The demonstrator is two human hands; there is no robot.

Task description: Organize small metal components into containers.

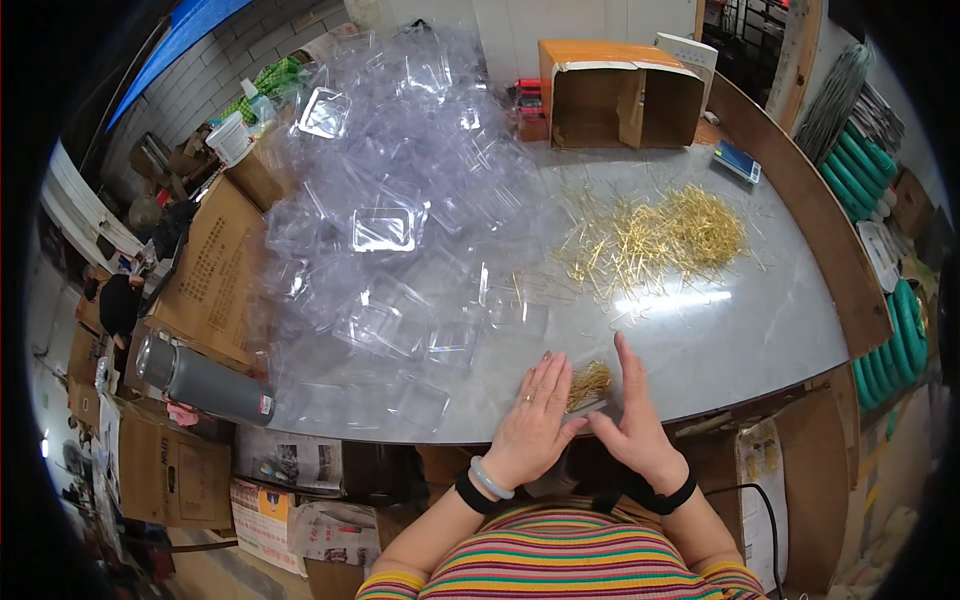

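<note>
Near the table's front edge, a small bundle of thin gold-coloured wire pieces point(590, 384) sits between my hands. It seems to rest in a clear plastic box, though my hands cover most of it. My left hand point(538, 410) is on the bundle's left side, fingers straight and close together. On the other side my right hand point(638, 430) stands with fingers stretched and thumb pointing toward the left thumb. Neither hand is wrapped round anything. Farther off lies a loose heap of the same gold wire pieces point(700, 228), with stray ones spread to its left.
A tall pile of clear plastic boxes point(400, 180) covers the table's left half. An open cardboard box point(620, 105) stands at the back, near a small blue-topped device point(737, 160). A grey bottle point(215, 383) lies at the left edge. A brown raised rim point(800, 185) borders the right.
</note>
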